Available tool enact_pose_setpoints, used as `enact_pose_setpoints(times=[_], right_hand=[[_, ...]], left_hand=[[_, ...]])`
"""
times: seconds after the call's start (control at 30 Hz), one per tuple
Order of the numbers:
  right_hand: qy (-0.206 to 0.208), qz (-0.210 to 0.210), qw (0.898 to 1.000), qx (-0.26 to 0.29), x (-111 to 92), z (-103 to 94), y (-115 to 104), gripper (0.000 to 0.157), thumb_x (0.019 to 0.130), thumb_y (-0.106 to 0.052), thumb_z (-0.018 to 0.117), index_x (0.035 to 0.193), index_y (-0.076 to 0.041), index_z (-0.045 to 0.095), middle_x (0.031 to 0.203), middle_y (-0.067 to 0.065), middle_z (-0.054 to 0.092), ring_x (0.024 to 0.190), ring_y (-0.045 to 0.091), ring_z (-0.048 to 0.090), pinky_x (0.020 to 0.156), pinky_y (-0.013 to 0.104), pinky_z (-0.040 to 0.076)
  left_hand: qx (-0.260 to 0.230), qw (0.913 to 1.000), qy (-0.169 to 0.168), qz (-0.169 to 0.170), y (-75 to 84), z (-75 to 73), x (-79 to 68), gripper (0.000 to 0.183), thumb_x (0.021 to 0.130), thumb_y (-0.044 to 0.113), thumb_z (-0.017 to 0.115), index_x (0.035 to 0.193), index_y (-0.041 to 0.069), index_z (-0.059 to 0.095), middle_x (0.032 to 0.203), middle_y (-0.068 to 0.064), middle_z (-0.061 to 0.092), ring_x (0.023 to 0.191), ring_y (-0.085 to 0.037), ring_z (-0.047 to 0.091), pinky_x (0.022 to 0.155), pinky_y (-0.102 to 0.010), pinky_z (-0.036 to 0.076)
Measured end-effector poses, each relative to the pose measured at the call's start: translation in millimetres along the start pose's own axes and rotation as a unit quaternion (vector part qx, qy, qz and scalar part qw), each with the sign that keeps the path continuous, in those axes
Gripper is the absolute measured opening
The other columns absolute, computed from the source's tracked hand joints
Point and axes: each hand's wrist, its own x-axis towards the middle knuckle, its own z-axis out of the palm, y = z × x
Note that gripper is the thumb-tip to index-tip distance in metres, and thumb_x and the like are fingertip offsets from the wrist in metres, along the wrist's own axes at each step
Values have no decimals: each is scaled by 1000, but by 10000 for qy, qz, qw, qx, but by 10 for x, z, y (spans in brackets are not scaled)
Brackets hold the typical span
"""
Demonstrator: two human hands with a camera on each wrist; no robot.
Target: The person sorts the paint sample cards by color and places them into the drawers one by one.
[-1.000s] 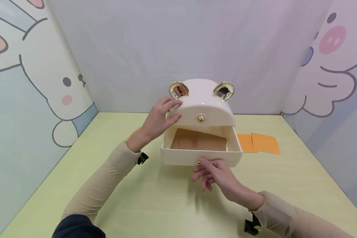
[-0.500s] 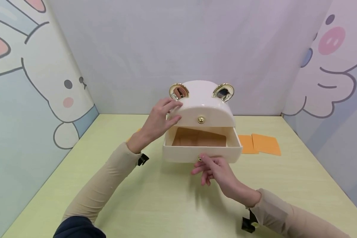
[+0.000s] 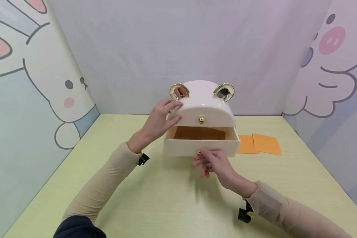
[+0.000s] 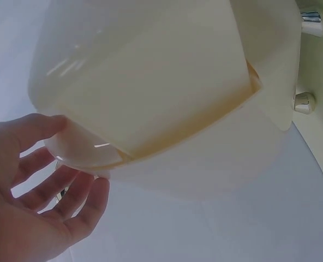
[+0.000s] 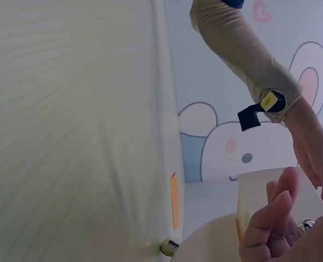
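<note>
In the head view a white domed storage box [image 3: 203, 84] with gold ears stands on the table. Its lower drawer [image 3: 181, 147] is part-way out, and a flat brown sheet [image 3: 200, 133] lies inside. My left hand [image 3: 159, 117] grips the box's upper left side; in the left wrist view its thumb [image 4: 49, 125] rests on the front edge and its fingers curl round the side. My right hand [image 3: 218, 165] holds the lower drawer's gold knob [image 3: 199, 152] at thumb and fingertips, which partly cover it. The upper gold knob [image 3: 201, 119] is untouched.
Two orange paper pieces [image 3: 266, 144] overlap on the table right of the box. Another orange edge [image 3: 139, 130] shows behind my left wrist. Pale walls with cartoon animals enclose the table [image 3: 154, 205] at the back and sides.
The lower drawer has slid inward, away from me, with my right hand moving along at its knob. Less of the brown sheet shows. My left hand keeps its place on the box.
</note>
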Motion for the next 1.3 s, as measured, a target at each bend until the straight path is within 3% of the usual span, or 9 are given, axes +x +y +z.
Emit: enact_pose_setpoints(times=[1.3], right_hand=[[297, 116, 9995, -49, 446, -175, -27, 47, 100, -39, 49, 97, 6, 60, 75, 0, 74, 43, 11, 49, 47, 23, 42]], left_hand=[[75, 9999, -96, -111, 35, -21, -4, 33, 85, 10, 73, 117, 5, 65, 114, -11, 62, 101, -26, 55, 79, -35, 50]])
